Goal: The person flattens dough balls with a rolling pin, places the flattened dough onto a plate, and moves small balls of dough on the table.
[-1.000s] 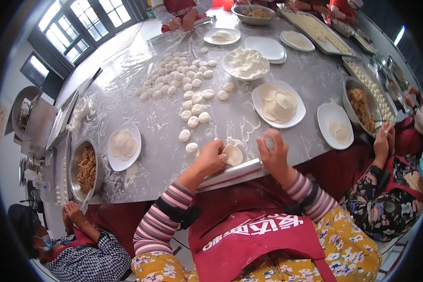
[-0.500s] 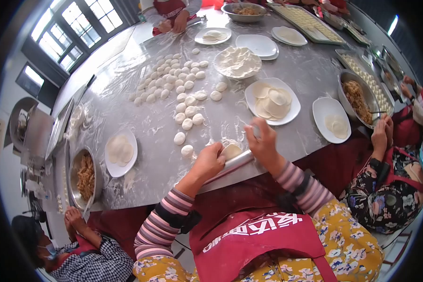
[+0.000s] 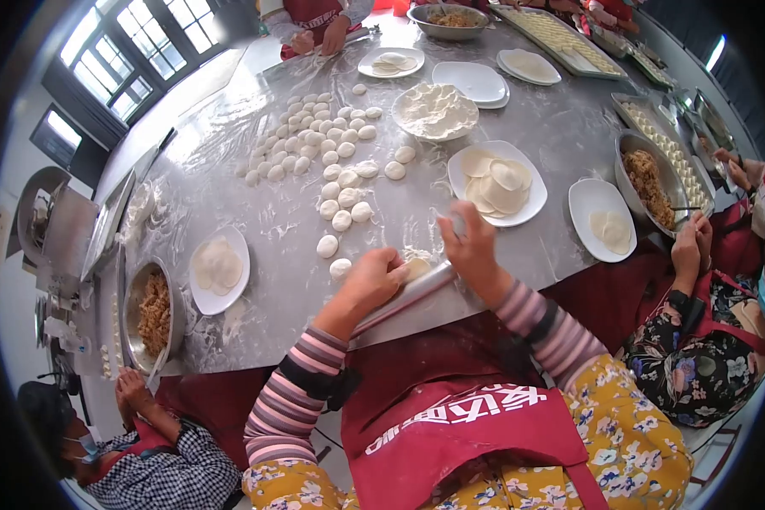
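Observation:
My left hand (image 3: 372,282) pinches the edge of a round dough wrapper (image 3: 418,269), which lies partly hidden behind my fingers on the floured table. My right hand (image 3: 474,251) is curled over the right end of a shiny metal rolling pin (image 3: 421,289) that slants along the near side of the wrapper. The pin's far end is hidden under that hand. Just beyond my left hand, a line of small flattened dough balls (image 3: 341,221) leads up to a larger cluster (image 3: 293,140). A white plate (image 3: 531,208) of rolled wrappers (image 3: 497,183) is beyond my right hand.
A bowl of flour (image 3: 435,110) sits mid-table. Bowls of filling stand left (image 3: 155,314) and right (image 3: 646,178), beside plates of wrappers. Trays of dumplings (image 3: 561,42) lie at the far right. Co-workers sit at both sides, and another person stands across the table.
My left hand stays on the wrapper while my right hand shifts slightly along with the pin. The whole view has moved a little. A co-worker's hands at the right stay near the filling bowl.

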Motion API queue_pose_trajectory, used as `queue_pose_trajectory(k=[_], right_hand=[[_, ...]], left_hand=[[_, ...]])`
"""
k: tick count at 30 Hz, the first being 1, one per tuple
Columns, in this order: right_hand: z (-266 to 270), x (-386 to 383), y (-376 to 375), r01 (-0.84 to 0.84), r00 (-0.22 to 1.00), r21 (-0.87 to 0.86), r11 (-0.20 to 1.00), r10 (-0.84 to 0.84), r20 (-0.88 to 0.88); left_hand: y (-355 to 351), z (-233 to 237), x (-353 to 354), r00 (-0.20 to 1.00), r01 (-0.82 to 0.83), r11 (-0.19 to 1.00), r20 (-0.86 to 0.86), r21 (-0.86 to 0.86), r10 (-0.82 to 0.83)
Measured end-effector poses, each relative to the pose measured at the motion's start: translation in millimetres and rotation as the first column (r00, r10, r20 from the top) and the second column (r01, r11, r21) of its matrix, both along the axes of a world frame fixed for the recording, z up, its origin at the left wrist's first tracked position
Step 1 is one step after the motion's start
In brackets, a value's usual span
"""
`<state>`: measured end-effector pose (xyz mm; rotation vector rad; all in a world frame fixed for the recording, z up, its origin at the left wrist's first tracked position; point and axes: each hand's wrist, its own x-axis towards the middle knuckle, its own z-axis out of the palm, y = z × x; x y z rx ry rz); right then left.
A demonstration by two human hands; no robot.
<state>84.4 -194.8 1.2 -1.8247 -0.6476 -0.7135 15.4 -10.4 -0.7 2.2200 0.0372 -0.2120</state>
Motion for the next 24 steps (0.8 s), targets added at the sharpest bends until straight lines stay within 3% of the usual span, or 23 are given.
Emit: queue_pose_trajectory(k=[2, 4, 6, 8, 12, 16, 18, 20, 21, 23, 24], right_hand=[[-3, 26, 25, -0.037, 0.998, 0.013, 0.999, 0.036, 0.052], [3, 29, 27, -0.059, 0.997, 0.032, 0.998, 0.057, 0.057], [-4, 16, 11, -0.057, 0.998, 0.005, 0.998, 0.057, 0.007], [-5, -10, -15, -0.026, 0.999, 0.012, 1.000, 0.026, 0.019], [-4, -53, -44, -0.051, 0.988, 0.043, 0.998, 0.057, -0.146], [-2, -49, -45, -0.071, 0.991, 0.091, 0.993, 0.080, -0.108], [-3, -48, -46, -0.142, 0.982, 0.104, 0.984, 0.153, -0.110], [0, -49, -47, -0.144, 0.981, 0.096, 0.985, 0.155, -0.114], [0, -49, -46, -0.149, 0.982, 0.103, 0.983, 0.160, -0.103], [-1, -48, -46, -0.154, 0.984, 0.100, 0.983, 0.162, -0.078], [-1, -47, -46, -0.156, 0.984, 0.098, 0.983, 0.163, -0.076]], left_hand=[[-3, 5, 1, 0.999, 0.010, 0.996, 0.030, 0.086, -0.013], [2, 3, 6, 0.990, -0.138, 0.984, 0.017, 0.110, 0.137], [3, 2, 3, 0.991, -0.117, 0.983, 0.088, 0.139, 0.105], [-1, 9, -1, 0.993, -0.115, 0.986, 0.015, 0.124, 0.114], [-13, -2, -1, 0.990, -0.119, 0.988, 0.094, 0.095, 0.110], [-34, 3, 14, 0.988, 0.032, 0.971, 0.140, 0.237, -0.067], [-41, 2, 36, 0.979, 0.057, 0.975, 0.179, 0.214, -0.096], [-53, 9, 67, 0.987, 0.108, 0.987, 0.129, -0.118, -0.092], [-60, 10, 85, 0.981, 0.130, 0.984, 0.160, -0.122, -0.110], [-75, 26, 116, 0.993, 0.101, 0.868, 0.100, -0.486, -0.059], [-76, 33, 126, 0.993, 0.101, 0.867, 0.103, -0.487, -0.058]])
